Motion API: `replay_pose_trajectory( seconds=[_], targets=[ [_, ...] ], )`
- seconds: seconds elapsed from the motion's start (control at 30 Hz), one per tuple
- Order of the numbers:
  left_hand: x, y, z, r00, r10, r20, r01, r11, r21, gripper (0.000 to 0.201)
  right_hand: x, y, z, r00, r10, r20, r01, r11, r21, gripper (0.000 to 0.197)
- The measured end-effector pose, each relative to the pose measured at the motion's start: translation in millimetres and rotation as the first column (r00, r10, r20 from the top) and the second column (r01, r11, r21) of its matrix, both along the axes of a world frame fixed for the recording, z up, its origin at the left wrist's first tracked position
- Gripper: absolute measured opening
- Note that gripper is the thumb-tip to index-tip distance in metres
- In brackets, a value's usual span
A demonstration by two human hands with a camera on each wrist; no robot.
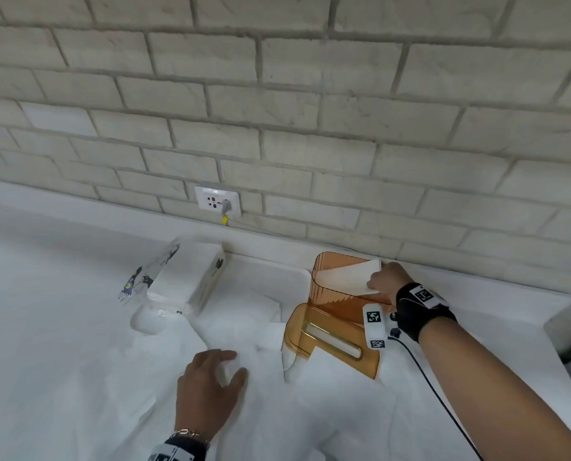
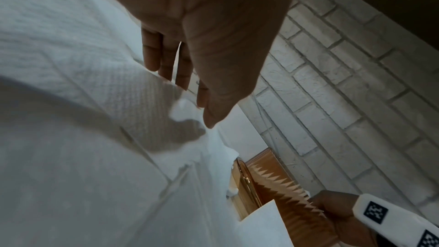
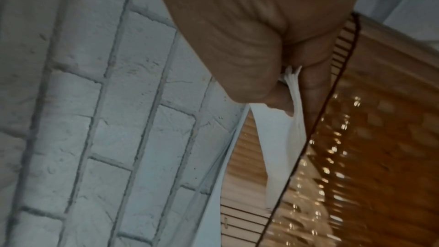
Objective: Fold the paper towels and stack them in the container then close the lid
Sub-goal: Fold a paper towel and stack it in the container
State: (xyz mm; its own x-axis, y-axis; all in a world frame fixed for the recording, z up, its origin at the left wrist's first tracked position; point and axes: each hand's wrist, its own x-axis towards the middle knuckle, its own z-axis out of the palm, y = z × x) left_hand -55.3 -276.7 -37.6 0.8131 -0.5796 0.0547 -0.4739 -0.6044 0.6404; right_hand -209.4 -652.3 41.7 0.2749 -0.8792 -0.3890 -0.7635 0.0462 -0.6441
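An amber see-through container (image 1: 330,304) stands open near the wall, right of centre. My right hand (image 1: 382,281) pinches a folded white paper towel (image 1: 347,276) that slants down into the container; the right wrist view shows the folded paper towel (image 3: 294,119) held between thumb and fingers over the amber container (image 3: 380,138). The amber lid (image 1: 330,344), with a slot in it, lies on the counter in front of the container. My left hand (image 1: 215,374) rests open, fingers spread, on loose unfolded paper towels (image 1: 244,334). The left wrist view shows straight fingers (image 2: 182,74) above the textured paper towels (image 2: 83,82).
An opened plastic pack of white paper towels (image 1: 184,281) lies left of the container. A brick wall (image 1: 277,111) with a socket (image 1: 215,201) runs along the back. The white counter (image 1: 44,311) ends in a notched edge at the right. A black cable (image 1: 443,404) trails from my right wrist.
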Motion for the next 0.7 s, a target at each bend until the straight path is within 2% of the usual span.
replay_pose_trajectory(
  seconds=[0.13, 0.2, 0.3, 0.33, 0.4, 0.5, 0.57, 0.7],
  targets=[
    [1, 1, -4, 1.0, 0.008, -0.011, -0.008, 1.0, -0.006, 0.036, -1, -4, -4, 0.997, 0.069, 0.017, -0.07, 0.995, 0.066, 0.048],
    [2, 1, -5, 1.0, 0.008, -0.023, -0.008, 1.0, 0.007, 0.04, 4, -3, -1, 0.994, 0.109, -0.011, -0.108, 0.99, 0.095, 0.047],
    [6, 0, -6, 1.0, 0.004, -0.026, -0.003, 1.0, 0.031, 0.048, 12, 0, 6, 0.965, 0.142, -0.223, -0.149, 0.989, -0.018, 0.018],
    [6, 0, -6, 1.0, 0.0, -0.026, 0.001, 0.999, 0.048, 0.051, 14, 0, 7, 0.954, 0.143, -0.265, -0.166, 0.984, -0.067, 0.018],
    [6, -2, -5, 1.0, -0.011, -0.024, 0.012, 0.998, 0.069, 0.063, 16, 0, 5, 0.92, 0.148, -0.363, -0.208, 0.969, -0.132, 0.031],
    [7, -5, -2, 1.0, -0.011, -0.011, 0.012, 0.996, 0.089, 0.084, 19, 2, -1, 0.852, 0.164, -0.497, -0.287, 0.941, -0.18, 0.03],
    [8, -10, 5, 1.0, -0.019, -0.007, 0.02, 0.989, 0.148, 0.084, 21, 5, -1, 0.798, 0.181, -0.574, -0.337, 0.925, -0.177, 0.02],
    [11, -22, 20, 1.0, 0.007, 0.0, -0.007, 0.979, 0.205, 0.078, 23, 4, -4, 0.747, 0.17, -0.643, -0.407, 0.882, -0.24, 0.025]
  ],
)
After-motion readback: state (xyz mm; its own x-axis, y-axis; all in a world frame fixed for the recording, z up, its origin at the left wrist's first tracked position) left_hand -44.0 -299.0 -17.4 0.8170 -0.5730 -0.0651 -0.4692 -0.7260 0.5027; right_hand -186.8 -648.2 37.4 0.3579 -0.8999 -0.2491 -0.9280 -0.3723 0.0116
